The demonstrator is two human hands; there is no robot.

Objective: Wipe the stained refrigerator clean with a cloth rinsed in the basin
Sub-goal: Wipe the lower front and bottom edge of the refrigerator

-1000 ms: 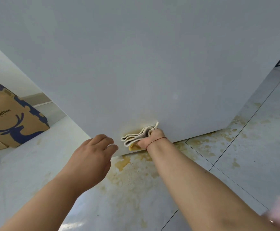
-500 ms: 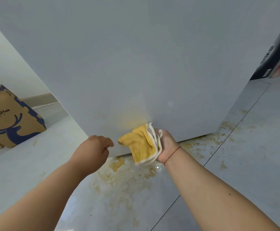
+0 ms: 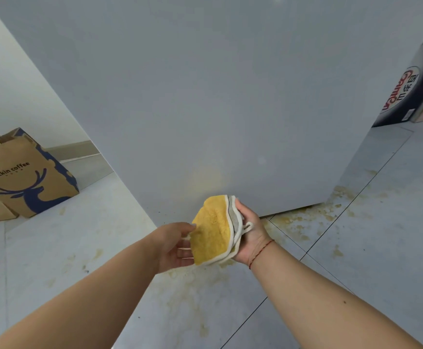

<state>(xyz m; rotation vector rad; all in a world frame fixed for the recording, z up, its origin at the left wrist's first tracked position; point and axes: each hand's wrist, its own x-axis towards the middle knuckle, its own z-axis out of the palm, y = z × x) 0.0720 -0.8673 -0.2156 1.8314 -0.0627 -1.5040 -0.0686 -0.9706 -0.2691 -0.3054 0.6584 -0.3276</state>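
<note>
The pale grey refrigerator (image 3: 205,84) fills the upper view, with a faint yellow smear (image 3: 206,176) low on its side. A folded cloth (image 3: 211,230), stained yellow on its face and white at the edges, is held away from the fridge. My right hand (image 3: 252,235) grips the cloth from the right, its fingers hidden behind the folds. My left hand (image 3: 172,244) touches the cloth's left edge, thumb on the front and fingers under it. The basin is out of view.
Yellow-brown spill marks (image 3: 306,222) spread over the grey floor tiles below the fridge and under my hands. A brown paper coffee bag (image 3: 21,177) stands on the floor at the left. A dark printed box (image 3: 412,91) stands at the right, past the fridge corner.
My right hand pulled the cloth off the lower fridge side and turned its yellow-stained face up. My left hand came across to touch the cloth's left edge.
</note>
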